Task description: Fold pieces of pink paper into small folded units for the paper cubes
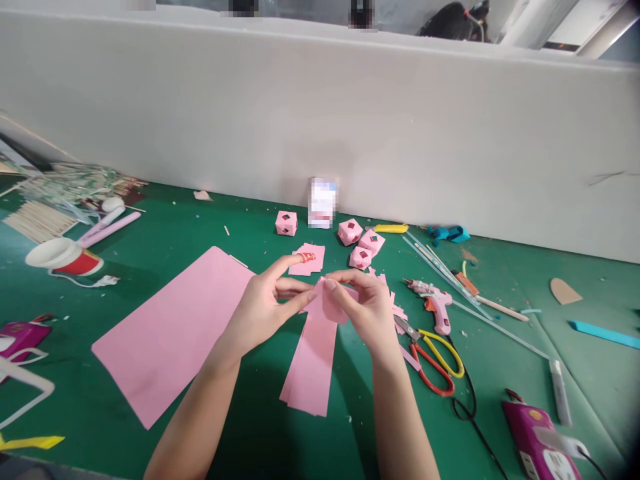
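Observation:
Between my two hands is a small piece of pink paper (323,303), pinched at its top edge above the pink paper strips (313,367) that lie on the green table. My left hand (273,297) closes thumb and fingers on its left side, the index finger with a red patterned wrap raised. My right hand (363,303) grips the right side with thumb and fingertips. Small pink squares (307,260) lie just beyond. Behind them stand folded pink paper shapes with diamond-shaped holes, one at the left (287,223) and several at the right (351,232).
A large pink sheet (175,333) lies at the left, near a paper cup (65,257) and sticks (37,221). Scissors (433,353), a pink glue gun (437,307), a yellow cutter (393,229) and a purple power strip (540,440) are at the right.

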### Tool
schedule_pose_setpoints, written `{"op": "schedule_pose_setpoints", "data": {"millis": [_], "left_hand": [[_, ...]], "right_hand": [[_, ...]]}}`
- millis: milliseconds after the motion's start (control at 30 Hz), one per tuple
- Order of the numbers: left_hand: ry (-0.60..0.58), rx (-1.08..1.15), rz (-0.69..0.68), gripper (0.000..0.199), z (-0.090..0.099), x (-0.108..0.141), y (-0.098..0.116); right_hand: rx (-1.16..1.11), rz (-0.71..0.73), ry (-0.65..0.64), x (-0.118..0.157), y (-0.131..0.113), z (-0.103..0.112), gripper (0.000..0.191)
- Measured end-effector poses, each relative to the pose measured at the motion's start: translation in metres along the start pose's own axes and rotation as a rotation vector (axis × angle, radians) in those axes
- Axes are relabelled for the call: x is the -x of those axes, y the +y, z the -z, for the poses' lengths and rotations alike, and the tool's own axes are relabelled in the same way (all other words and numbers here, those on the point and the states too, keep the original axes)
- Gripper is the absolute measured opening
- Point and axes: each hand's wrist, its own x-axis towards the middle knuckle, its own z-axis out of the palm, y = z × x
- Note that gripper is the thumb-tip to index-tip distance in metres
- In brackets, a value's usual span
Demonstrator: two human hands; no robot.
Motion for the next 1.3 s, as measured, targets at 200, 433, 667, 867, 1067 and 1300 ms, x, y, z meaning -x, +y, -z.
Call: {"op": "schedule_pose_setpoints", "data": {"millis": [200,433,667,867,1067,1300], "left_hand": [[-0.021,0.003,-0.006,0.054,-0.0019,0.0011,-0.0002],[-0.02,-0.022,-0.041,0.049,-0.0028,0.0007,0.0015],[-0.031,-0.061,-0.059,0.049,-0.0025,0.0004,0.0017],[-0.009,-0.072,-0.128,0.069,-0.0049,0.0002,0.0008],[0.069,-0.06,-0.153,0.066,-0.0064,-0.0014,-0.0012],[0.127,0.007,-0.161,0.069,-0.0032,-0.0048,-0.0059]], "right_hand": [[0.034,0.018,0.024,0.001,0.0001,-0.001,0.015],[0.041,0.032,0.003,0.0009,0.0004,-0.0004,0.013],[0.016,0.058,-0.019,0.0003,0.001,-0.0006,0.011],[-0.006,0.062,-0.024,0.0016,0.0018,-0.0022,0.013],[0.069,0.099,-0.044,0.0034,-0.0053,-0.0029,0.01],[0.132,0.086,0.012,0.0029,-0.0025,-0.0005,0.012]]}}
